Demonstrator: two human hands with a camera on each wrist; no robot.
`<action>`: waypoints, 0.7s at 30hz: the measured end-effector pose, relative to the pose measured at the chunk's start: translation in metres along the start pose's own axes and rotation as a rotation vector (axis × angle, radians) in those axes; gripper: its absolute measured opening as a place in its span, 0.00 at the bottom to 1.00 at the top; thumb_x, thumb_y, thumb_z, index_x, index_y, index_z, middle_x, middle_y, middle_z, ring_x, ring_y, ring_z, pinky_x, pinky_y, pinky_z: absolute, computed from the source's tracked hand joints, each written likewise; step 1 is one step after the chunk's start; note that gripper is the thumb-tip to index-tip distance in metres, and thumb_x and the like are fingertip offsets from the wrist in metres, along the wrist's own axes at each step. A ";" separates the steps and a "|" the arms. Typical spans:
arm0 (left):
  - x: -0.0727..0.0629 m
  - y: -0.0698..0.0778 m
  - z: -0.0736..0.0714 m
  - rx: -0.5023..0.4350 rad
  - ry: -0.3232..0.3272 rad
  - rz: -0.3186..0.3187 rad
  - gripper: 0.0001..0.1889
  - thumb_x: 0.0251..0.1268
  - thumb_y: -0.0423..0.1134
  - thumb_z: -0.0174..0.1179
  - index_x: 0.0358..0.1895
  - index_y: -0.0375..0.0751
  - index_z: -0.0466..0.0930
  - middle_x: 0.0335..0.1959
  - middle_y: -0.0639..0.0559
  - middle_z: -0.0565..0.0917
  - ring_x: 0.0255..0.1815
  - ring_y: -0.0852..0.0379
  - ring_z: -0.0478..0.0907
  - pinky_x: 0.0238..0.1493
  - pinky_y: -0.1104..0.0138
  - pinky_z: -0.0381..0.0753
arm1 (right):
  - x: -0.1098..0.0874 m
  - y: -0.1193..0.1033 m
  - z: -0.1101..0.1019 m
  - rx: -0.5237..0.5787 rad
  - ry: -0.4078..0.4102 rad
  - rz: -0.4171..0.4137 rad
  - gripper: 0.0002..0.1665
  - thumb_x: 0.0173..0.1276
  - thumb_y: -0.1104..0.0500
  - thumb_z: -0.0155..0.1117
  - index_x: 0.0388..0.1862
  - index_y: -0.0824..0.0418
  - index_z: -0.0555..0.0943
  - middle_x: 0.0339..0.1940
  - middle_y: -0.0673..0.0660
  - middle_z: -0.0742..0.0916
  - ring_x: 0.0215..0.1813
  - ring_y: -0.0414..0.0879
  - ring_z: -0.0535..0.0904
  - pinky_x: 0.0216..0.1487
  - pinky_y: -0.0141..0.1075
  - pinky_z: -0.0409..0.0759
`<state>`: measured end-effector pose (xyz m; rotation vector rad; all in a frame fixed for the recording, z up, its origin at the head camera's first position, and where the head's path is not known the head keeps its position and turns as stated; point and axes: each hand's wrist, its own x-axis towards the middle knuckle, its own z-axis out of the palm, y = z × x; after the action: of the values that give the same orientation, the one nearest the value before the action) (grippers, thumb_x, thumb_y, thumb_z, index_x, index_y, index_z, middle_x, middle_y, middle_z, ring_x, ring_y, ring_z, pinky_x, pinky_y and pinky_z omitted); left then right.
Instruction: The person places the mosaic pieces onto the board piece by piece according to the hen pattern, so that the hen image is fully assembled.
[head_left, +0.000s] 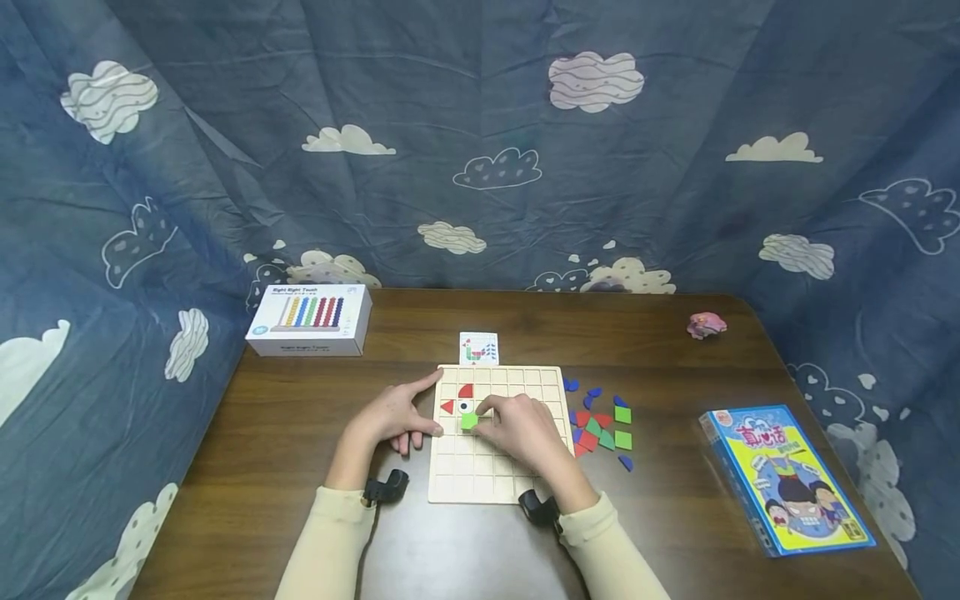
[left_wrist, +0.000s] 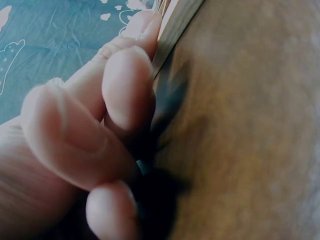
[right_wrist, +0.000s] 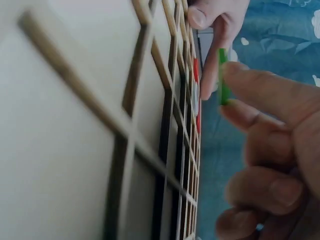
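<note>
My right hand [head_left: 523,425] pinches a green square tile [head_left: 469,421] between thumb and fingers. In the right wrist view the tile [right_wrist: 223,77] is seen edge-on, apart from the gridded wooden board [head_left: 453,487]. On the board, a red quarter-circle piece [head_left: 467,390], a red triangle [head_left: 447,407] and a white tile with a dark dot [head_left: 466,407] lie in cells just beyond the green tile. My left hand [head_left: 395,414] rests at the board's left edge, index finger at the far corner and thumb lower down. Its other fingers bend loosely beside the board.
A pattern card [head_left: 478,348] lies behind the board. Right of it are scattered blue, red and green pieces [head_left: 606,439]. A white box [head_left: 309,321] stands at the back left, a pink figurine [head_left: 707,325] at the back right, and a yellow-blue box [head_left: 787,483] at the right.
</note>
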<state>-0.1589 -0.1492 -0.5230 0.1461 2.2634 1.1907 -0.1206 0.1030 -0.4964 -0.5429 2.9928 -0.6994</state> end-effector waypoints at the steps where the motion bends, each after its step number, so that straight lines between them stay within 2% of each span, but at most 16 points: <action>1: 0.000 0.000 0.000 0.001 0.000 0.000 0.55 0.57 0.44 0.81 0.85 0.74 0.55 0.16 0.42 0.86 0.08 0.56 0.79 0.14 0.60 0.84 | 0.000 0.000 0.003 0.002 -0.003 0.006 0.14 0.64 0.44 0.81 0.43 0.50 0.93 0.13 0.41 0.73 0.19 0.35 0.63 0.22 0.31 0.60; 5: 0.000 0.000 0.001 -0.002 0.003 -0.001 0.56 0.58 0.44 0.81 0.85 0.74 0.55 0.15 0.42 0.86 0.08 0.56 0.79 0.14 0.60 0.83 | 0.001 0.000 0.010 -0.004 -0.013 0.023 0.15 0.64 0.44 0.81 0.44 0.51 0.93 0.13 0.42 0.74 0.19 0.36 0.64 0.23 0.32 0.61; 12: 0.000 -0.001 0.000 -0.005 -0.004 -0.008 0.56 0.58 0.44 0.81 0.85 0.74 0.55 0.15 0.43 0.86 0.08 0.56 0.79 0.14 0.62 0.82 | 0.002 0.000 0.019 -0.005 -0.005 0.003 0.14 0.62 0.46 0.82 0.42 0.51 0.93 0.12 0.41 0.76 0.18 0.36 0.62 0.21 0.32 0.62; 21: 0.001 -0.001 0.000 -0.001 -0.002 -0.016 0.56 0.57 0.45 0.82 0.85 0.73 0.55 0.16 0.44 0.86 0.09 0.56 0.79 0.14 0.63 0.82 | 0.002 -0.002 0.024 -0.014 0.007 0.017 0.15 0.64 0.46 0.81 0.45 0.52 0.91 0.12 0.42 0.70 0.18 0.37 0.60 0.20 0.32 0.59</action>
<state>-0.1599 -0.1490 -0.5242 0.1288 2.2582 1.1824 -0.1191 0.0901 -0.5173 -0.5160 3.0071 -0.6809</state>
